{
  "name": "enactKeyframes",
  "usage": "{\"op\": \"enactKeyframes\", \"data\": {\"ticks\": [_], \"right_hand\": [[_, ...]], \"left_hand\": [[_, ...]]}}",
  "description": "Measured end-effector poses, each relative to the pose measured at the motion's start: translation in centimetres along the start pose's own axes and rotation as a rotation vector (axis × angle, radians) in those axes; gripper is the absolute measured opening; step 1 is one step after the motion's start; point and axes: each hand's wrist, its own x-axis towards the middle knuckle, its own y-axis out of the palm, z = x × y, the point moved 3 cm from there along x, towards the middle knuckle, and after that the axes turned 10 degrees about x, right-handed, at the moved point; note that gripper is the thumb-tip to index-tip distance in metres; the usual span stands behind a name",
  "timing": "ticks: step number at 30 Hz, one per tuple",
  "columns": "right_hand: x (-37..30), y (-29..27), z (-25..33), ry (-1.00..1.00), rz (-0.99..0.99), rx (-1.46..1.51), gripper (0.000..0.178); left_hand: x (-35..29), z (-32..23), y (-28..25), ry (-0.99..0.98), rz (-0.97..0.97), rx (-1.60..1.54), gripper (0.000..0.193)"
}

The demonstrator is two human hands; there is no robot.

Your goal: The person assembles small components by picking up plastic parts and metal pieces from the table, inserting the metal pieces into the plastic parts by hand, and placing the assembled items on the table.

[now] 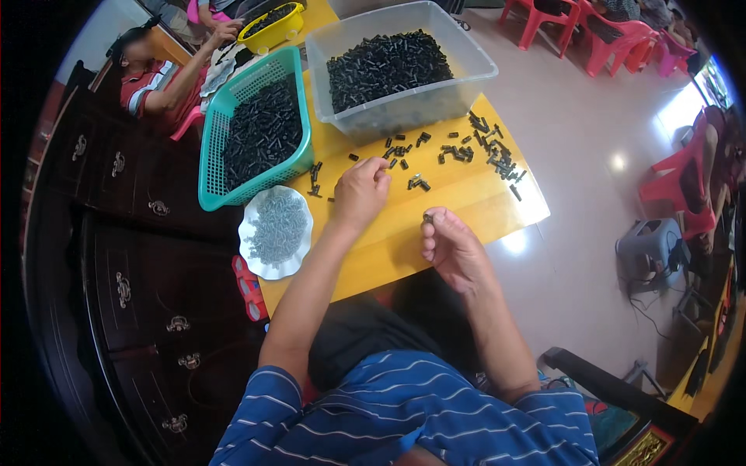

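My right hand (457,252) is raised over the near edge of the yellow table, thumb and fingers pinching a small dark cylindrical piece (428,219). To its left, my left hand (362,194) lies palm down over the tabletop, fingers curled together. Its fingertips meet the loose short black tube-like pieces (400,151); whether one is between them is hidden. Beside my left forearm stands a white scalloped plate (305,250) heaped with small clear or silvery pieces (277,229). More black pieces (501,159) are scattered toward the table's right edge.
A green plastic basket (208,175) and a translucent bin (404,109), both full of black pieces, stand on the yellow table (482,203). Dark drawers (155,256) rise at the left. Another person (159,85) works beyond a yellow basket (291,25). A grey stool (649,248) stands right.
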Motion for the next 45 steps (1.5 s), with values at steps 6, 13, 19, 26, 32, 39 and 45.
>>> {"op": "enactKeyframes", "data": {"ticks": [6, 13, 19, 26, 32, 39, 45], "right_hand": [[0.1, -0.4, 0.1, -0.001, -0.013, 0.025, 0.015], [0.2, -0.6, 0.3, 0.011, -0.024, 0.082, 0.016], [0.0, -0.7, 0.3, 0.006, -0.023, 0.084, 0.016], [0.2, -0.7, 0.1, 0.002, -0.03, 0.092, 0.017], [0.4, -0.4, 0.3, 0.013, -0.022, 0.062, 0.016], [0.3, -1.4, -0.1, -0.012, -0.003, 0.109, 0.02], [0.5, -1.6, -0.7, 0.011, -0.024, 0.039, 0.016]], "left_hand": [[-0.2, -1.6, 0.1, 0.043, 0.049, -0.027, 0.02], [-0.6, -4.2, -0.1, 0.054, 0.171, 0.032, 0.024], [-0.5, -4.1, 0.5, 0.009, 0.17, 0.123, 0.02], [-0.9, -3.0, 0.6, 0.002, 0.12, 0.132, 0.011], [-1.3, -2.6, -0.4, 0.012, 0.139, 0.235, 0.01], [-1.1, -2.7, 0.4, 0.182, 0.146, 0.157, 0.01], [-1.9, -3.3, -0.1, 0.195, 0.137, 0.204, 0.005]]}}
